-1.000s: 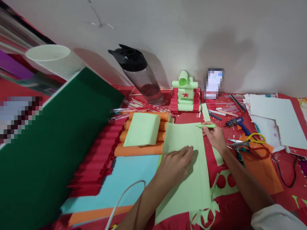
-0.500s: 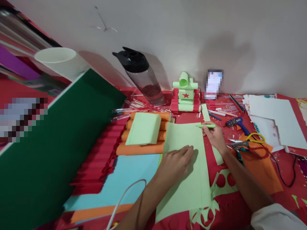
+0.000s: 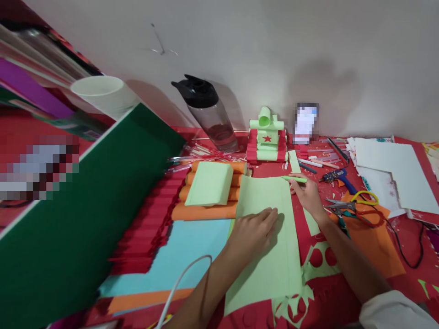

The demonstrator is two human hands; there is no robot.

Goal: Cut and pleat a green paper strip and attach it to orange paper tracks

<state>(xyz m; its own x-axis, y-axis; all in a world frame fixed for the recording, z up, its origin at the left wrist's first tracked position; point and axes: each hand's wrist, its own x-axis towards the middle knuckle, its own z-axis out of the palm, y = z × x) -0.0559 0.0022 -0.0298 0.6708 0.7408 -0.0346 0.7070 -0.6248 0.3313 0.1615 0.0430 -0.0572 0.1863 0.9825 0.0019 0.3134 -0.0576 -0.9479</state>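
A light green sheet of paper (image 3: 264, 274) lies before me, with faint lines along its right side. My left hand (image 3: 255, 230) rests flat on it, fingers stretched out. My right hand (image 3: 307, 194) grips a green pen (image 3: 297, 179), its tip at the sheet's top edge near the right corner. Left of the sheet, a folded green paper box (image 3: 211, 183) sits on several orange paper rolls (image 3: 204, 212). Behind the sheet stands a green and red paper tank model (image 3: 267, 139) with a red star.
Scissors (image 3: 366, 197) and a blue glue gun (image 3: 339, 177) lie right of my right hand. Paper scraps (image 3: 295, 306) are at the front. A water bottle (image 3: 214, 116), a phone (image 3: 305, 124) and a white cup (image 3: 103, 93) stand behind. A dark green board (image 3: 85, 201) leans at left.
The view has shifted slightly, so the things at left appear a little farther right. Both hands and the pen keep nearly the same place on the sheet.
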